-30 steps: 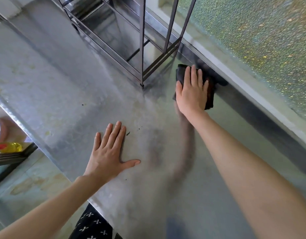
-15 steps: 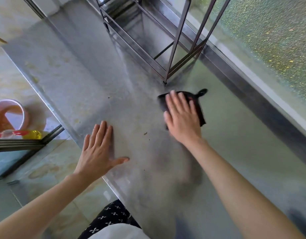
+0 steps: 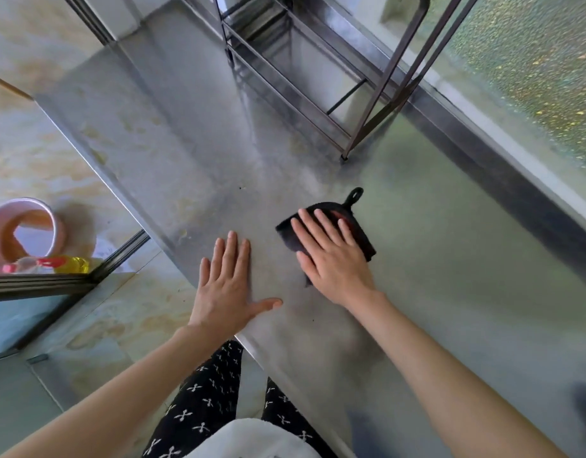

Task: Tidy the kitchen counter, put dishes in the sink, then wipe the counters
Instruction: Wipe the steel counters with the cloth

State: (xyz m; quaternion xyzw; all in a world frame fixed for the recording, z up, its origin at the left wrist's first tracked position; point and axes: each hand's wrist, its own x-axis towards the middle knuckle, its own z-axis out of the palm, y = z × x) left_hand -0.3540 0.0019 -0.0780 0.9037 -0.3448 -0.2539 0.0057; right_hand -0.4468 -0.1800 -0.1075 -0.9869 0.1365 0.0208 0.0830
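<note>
Steel counter point(image 3: 450, 259): stiff, slick. Left hand point(image 3: 227, 285) lies flat on it near the front edge, fingers straight and together. Right hand point(image 3: 331, 259) presses the dark cloth point(image 3: 364, 242) mid-counter, fingers straight, slightly apart. Cloth looks soft, light, limp; best worked w/ a flat palm, or lifted by its 1 loop point(image 3: 355, 195)

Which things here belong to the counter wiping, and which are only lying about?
In the job: dark cloth under the right hand; steel counter; left hand flat on it.
Lying about: metal rack; pink basin; yellow bottle.
</note>
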